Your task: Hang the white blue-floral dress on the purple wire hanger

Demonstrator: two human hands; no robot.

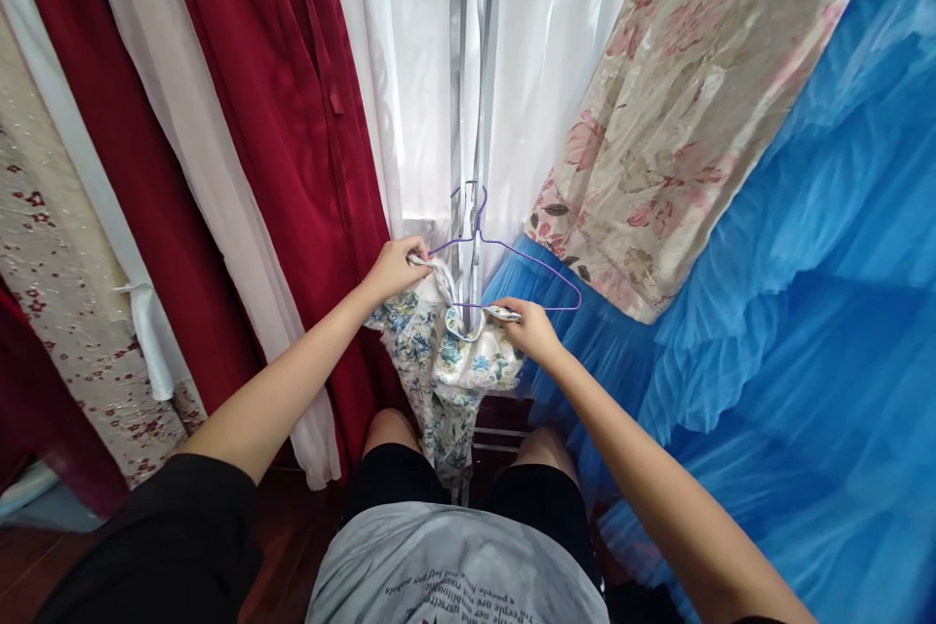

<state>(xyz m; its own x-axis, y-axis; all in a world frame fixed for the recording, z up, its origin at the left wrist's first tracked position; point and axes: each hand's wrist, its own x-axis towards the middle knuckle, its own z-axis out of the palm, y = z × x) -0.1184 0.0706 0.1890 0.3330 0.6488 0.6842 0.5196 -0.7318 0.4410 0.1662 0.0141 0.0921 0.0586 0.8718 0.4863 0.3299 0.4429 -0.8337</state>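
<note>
Floral garment [446,361] hung low at centre against the metal pole [468,117], one strap pinched by the left hand [395,268], the other pinched by the right hand [533,330] — purple wire hanger [526,258] just above, blue tulle skirt [804,312] alongside.

Red gowns [292,117] hang left, blue tulle skirt [804,331] right, white curtain [409,68] between.

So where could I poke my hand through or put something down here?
Bare dark floor shows at lower left, below the white dress hem, beside the person's knee. Everywhere else is crowded: the left hand and right hand grip the floral garment on the purple hanger by the metal pole, and blue tulle fills the right.
</note>
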